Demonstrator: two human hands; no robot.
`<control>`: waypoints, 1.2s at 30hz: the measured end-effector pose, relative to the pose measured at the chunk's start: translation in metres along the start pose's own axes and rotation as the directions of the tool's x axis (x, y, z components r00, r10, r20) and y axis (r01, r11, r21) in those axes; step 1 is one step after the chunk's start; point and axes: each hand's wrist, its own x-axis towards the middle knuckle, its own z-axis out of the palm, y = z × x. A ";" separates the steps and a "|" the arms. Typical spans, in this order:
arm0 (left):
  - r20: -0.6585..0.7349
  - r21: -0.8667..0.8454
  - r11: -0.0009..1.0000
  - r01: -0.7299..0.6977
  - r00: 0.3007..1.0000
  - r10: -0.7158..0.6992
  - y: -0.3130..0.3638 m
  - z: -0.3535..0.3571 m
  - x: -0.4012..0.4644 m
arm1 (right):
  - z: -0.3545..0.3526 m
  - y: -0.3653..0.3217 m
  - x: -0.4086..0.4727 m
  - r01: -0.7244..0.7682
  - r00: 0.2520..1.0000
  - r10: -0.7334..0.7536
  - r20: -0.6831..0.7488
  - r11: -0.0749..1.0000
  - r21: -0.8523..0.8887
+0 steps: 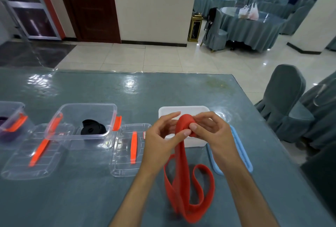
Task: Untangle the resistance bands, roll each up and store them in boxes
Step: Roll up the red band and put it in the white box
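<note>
1. Flat red rubber resistance band: top end is wound into a small roll held between both hands above the table. The free length hangs from the roll down toward the person, long axis running roughly away-to-near, and ends in loose upright loops resting on the tabletop below the wrists.
2. Left hand: thumb and index fingertip pinch the band just under the roll, other fingers spread and extended toward the roll's far side.
3. Right hand: fingers curled round the roll from its right side, thumb pressing on the front; grasping it.
4. White rectangular plastic box: directly behind and under both hands, mostly hidden by them. Contents can't be seen.
5. Light blue rectangular lid: flat on the table, under and just right of the right wrist, beside the white box.
6. Clear flat plastic lid with orange strip: on the table just left of the left hand.
7. Clear plastic box with orange clips: further left of the left hand, open, holds a rolled black band.
8. Second clear lid: left of and nearer than that box, partly under it.
9. Clear box with a purple band: far left, cut by the frame edge.
10. Grey-blue glossy table: carries all of it.
</note>
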 end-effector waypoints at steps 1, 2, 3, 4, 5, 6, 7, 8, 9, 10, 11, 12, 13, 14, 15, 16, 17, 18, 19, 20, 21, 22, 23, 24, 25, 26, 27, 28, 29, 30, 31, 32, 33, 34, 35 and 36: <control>0.008 -0.049 0.998 0.036 0.999 -0.036 0.001 -0.002 0.001 | -0.001 0.000 0.000 -0.006 1.000 0.006 0.016 1.000 -0.002; 0.012 -0.076 0.996 0.056 0.998 -0.055 0.001 -0.004 0.001 | -0.001 0.001 -0.001 -0.012 0.999 0.012 0.033 1.000 0.006; 0.013 -0.081 0.995 0.059 0.998 -0.058 0.002 -0.004 0.002 | 0.000 0.002 -0.002 -0.014 0.999 0.013 0.047 1.000 0.020; 0.015 -0.075 0.996 0.051 0.999 -0.050 0.002 -0.004 0.001 | 0.000 0.002 -0.002 -0.008 0.999 0.006 0.050 1.000 0.029; 0.020 -0.073 0.997 0.041 0.999 -0.039 0.002 -0.003 0.001 | 0.002 0.002 -0.002 0.002 0.999 -0.004 0.042 0.999 0.036; 0.029 -0.082 0.996 0.036 0.999 -0.033 0.002 -0.001 0.000 | 0.003 0.001 -0.002 0.014 1.000 -0.015 0.025 0.999 0.043; 0.041 -0.093 0.995 0.035 0.999 -0.032 0.003 0.000 0.000 | 0.005 0.000 -0.002 0.019 1.000 -0.019 0.003 0.998 0.057; 0.049 -0.091 0.995 0.035 0.998 -0.030 0.002 0.000 0.000 | 0.008 -0.001 -0.002 0.016 1.000 -0.015 -0.018 0.997 0.075; 0.049 -0.077 0.996 0.033 0.998 -0.029 0.002 -0.001 0.001 | 0.010 -0.001 -0.003 0.004 0.999 -0.001 -0.032 0.995 0.096; 0.039 -0.060 0.998 0.031 0.999 -0.029 0.003 -0.002 0.002 | 0.012 0.001 -0.004 -0.016 0.999 0.020 -0.035 0.993 0.117; 0.019 -0.051 0.998 0.033 0.999 -0.032 0.004 -0.004 0.002 | 0.014 0.003 -0.005 -0.048 0.998 0.052 -0.023 0.989 0.140; -0.002 -0.047 0.998 0.033 0.999 -0.033 0.005 -0.005 0.002 | 0.014 0.005 -0.006 -0.085 0.996 0.086 -0.002 0.984 0.157; -0.018 -0.042 0.999 0.025 1.000 -0.026 0.005 -0.006 0.002 | 0.013 0.006 -0.006 -0.117 0.993 0.114 0.025 0.979 0.170; -0.030 -0.029 1.000 0.007 1.000 -0.008 0.006 -0.007 0.002 | 0.010 0.007 -0.007 -0.132 0.991 0.126 0.047 0.975 0.177; -0.041 -0.008 1.000 -0.017 0.999 0.016 0.007 -0.006 0.001 | 0.008 0.007 -0.007 -0.139 0.990 0.129 0.065 0.974 0.181; -0.052 0.014 0.999 -0.041 0.998 0.042 0.008 -0.004 0.001 | 0.007 0.007 -0.007 -0.134 0.990 0.122 0.076 0.975 0.177; -0.060 0.030 0.998 -0.063 0.996 0.065 0.009 -0.001 0.002 | 0.006 0.006 -0.007 -0.116 0.992 0.105 0.074 0.979 0.165; -0.066 0.037 0.996 -0.076 0.995 0.078 0.010 0.002 0.002 | 0.006 0.006 -0.007 -0.086 0.995 0.078 0.059 0.985 0.147; -0.068 0.035 0.996 -0.076 0.995 0.078 0.011 0.004 0.003 | 0.007 0.004 -0.007 -0.055 0.998 0.051 0.033 0.990 0.130; -0.059 0.033 0.997 -0.068 0.996 0.070 0.012 0.005 0.004 | 0.007 0.003 -0.006 -0.022 1.000 0.023 -0.001 0.993 0.120; -0.038 0.037 0.998 -0.059 0.997 0.061 0.013 0.006 0.005 | 0.006 0.001 -0.005 0.007 1.000 -0.003 -0.028 0.993 0.117; -0.010 0.051 0.997 -0.050 0.999 0.051 0.013 0.006 0.005 | 0.004 0.000 -0.004 0.032 0.999 -0.027 -0.041 0.993 0.114; 0.017 0.062 0.997 -0.038 0.999 0.037 0.014 0.005 0.005 | 0.003 -0.002 -0.003 0.047 0.998 -0.043 -0.041 0.993 0.109; 0.031 0.062 0.998 -0.022 0.999 0.020 0.014 0.004 0.004 | 0.001 -0.003 -0.002 0.058 0.998 -0.055 -0.027 0.993 0.102; 0.032 0.056 0.998 -0.010 0.999 0.009 0.015 0.004 0.004 | 0.000 -0.003 -0.002 0.055 0.998 -0.055 -0.003 0.994 0.099; 0.031 0.052 0.999 -0.010 0.999 0.009 0.015 0.002 0.004 | 0.000 -0.002 -0.002 0.036 0.999 -0.038 0.021 0.993 0.110; 0.031 0.053 0.998 -0.021 0.999 0.019 0.016 0.000 0.005 | 0.000 -0.002 -0.002 0.006 0.999 -0.011 0.041 0.992 0.127; 0.034 0.053 0.998 -0.033 0.999 0.031 0.017 -0.002 0.005 | 0.000 -0.001 -0.001 -0.014 0.999 0.008 0.051 0.992 0.126; 0.036 0.046 0.998 -0.037 0.999 0.036 0.018 -0.004 0.005 | 0.000 -0.001 0.000 -0.016 0.999 0.012 0.048 0.995 0.095; 0.031 0.030 0.999 -0.033 0.999 0.032 0.019 -0.006 0.005 | -0.001 -0.001 0.001 -0.003 0.999 0.001 0.039 0.999 0.051; 0.015 0.015 1.000 -0.025 1.000 0.025 0.020 -0.007 0.005 | -0.002 -0.001 0.002 0.011 1.000 -0.012 0.028 1.000 0.017; -0.012 0.004 1.000 -0.020 1.000 0.020 0.020 -0.006 0.005 | -0.003 -0.001 0.001 0.024 1.000 -0.024 0.016 1.000 0.004; -0.047 -0.004 1.000 -0.016 0.999 0.016 0.021 -0.005 0.005 | -0.002 -0.002 0.001 0.034 0.999 -0.034 0.010 0.999 0.005; -0.085 -0.018 1.000 -0.015 0.996 0.013 0.021 -0.003 0.005 | -0.001 -0.001 0.000 0.043 0.999 -0.043 0.016 0.999 0.007; -0.123 -0.040 0.999 -0.015 0.992 0.010 0.021 -0.001 0.005 | -0.001 -0.001 -0.002 0.046 0.998 -0.047 0.036 0.999 0.012; -0.154 -0.066 0.998 -0.021 0.988 0.011 0.020 0.000 0.005 | 0.000 0.000 -0.003 0.041 0.997 -0.042 0.064 0.999 0.025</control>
